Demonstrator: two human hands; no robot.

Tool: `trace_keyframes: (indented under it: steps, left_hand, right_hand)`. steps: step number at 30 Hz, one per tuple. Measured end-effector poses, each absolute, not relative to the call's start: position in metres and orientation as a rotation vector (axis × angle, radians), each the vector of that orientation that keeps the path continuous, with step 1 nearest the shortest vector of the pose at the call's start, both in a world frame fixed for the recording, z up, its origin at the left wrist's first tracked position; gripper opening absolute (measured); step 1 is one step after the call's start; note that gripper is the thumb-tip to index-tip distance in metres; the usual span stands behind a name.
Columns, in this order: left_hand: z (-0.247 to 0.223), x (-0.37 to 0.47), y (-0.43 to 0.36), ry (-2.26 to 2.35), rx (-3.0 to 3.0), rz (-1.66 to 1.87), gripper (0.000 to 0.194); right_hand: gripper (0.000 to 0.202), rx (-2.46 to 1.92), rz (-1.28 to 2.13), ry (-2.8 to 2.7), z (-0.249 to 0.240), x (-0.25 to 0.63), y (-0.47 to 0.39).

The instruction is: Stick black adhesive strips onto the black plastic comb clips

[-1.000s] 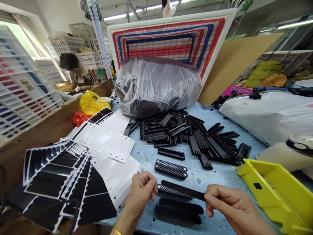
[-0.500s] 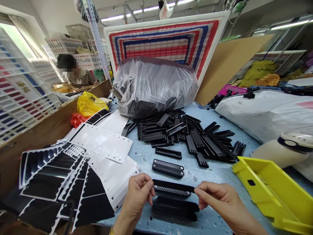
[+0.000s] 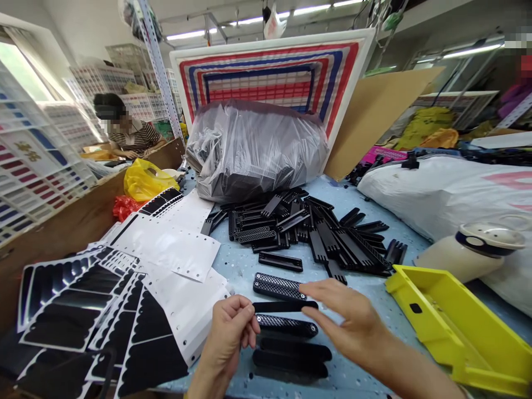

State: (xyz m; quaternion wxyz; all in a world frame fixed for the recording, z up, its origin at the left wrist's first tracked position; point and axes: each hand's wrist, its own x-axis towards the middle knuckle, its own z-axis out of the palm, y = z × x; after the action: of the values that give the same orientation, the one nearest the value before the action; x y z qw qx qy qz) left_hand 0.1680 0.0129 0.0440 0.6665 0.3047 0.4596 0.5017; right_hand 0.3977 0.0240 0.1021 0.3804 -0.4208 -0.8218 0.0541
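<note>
My left hand (image 3: 235,327) pinches the left end of a thin black strip (image 3: 282,306). Just below the strip lies a black part with a crosshatched face (image 3: 286,326). My right hand (image 3: 344,316) is at the strip's right end, thumb and fingers apart around it. Its fingertips are near another crosshatched black part (image 3: 276,285) farther back. Nearest me, smooth black parts (image 3: 291,357) lie on the blue table (image 3: 233,382).
Sheets of black stickers (image 3: 78,305) cover the left side. Behind are a heap of black parts (image 3: 332,235) and a plastic-wrapped bundle (image 3: 257,155). A yellow bin (image 3: 461,332) and a bottle (image 3: 465,252) stand right. A person (image 3: 128,130) sits at back left.
My right hand has opened and shifted left and slightly up. My left hand keeps its pinch on the strip. The view has shifted slightly.
</note>
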Motion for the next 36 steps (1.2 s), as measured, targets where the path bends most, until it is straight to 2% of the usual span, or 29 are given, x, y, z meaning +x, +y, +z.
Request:
trace_keyframes:
  steps: [4,9,16,20,23,25,29,36]
  left_hand:
    - [0.046,0.174,0.012,0.985,0.643,1.113,0.049]
    - [0.046,0.171,0.01,0.95,0.617,1.111,0.047]
    - [0.029,0.165,0.014,1.065,0.741,1.031,0.041]
    - [0.014,0.153,0.016,1.273,0.904,1.043,0.029]
    - [0.008,0.152,0.015,1.364,1.145,0.98,0.033]
    - [0.008,0.156,0.016,1.39,1.311,0.911,0.037]
    - [0.009,0.167,0.026,1.35,1.433,0.865,0.028]
    - [-0.003,0.165,0.034,1.326,1.235,0.904,0.033]
  right_hand:
    - [0.018,-1.008,-0.001,-2.354,0.087,0.375,0.027]
    - [0.019,-1.105,0.139,-2.507,0.072,0.378,0.03]
    - [0.026,-1.161,0.407,-2.451,0.07,0.38,0.029]
    - [0.021,-1.244,0.546,-2.376,0.064,0.393,0.03]
    - [0.017,-1.272,0.63,-2.342,0.051,0.4,0.029]
    - [0.017,-1.281,0.617,-2.335,0.039,0.401,0.028]
    - [0.02,-1.293,0.546,-2.306,0.018,0.397,0.03]
    - [0.019,-1.315,0.575,-2.322,0.012,0.395,0.036]
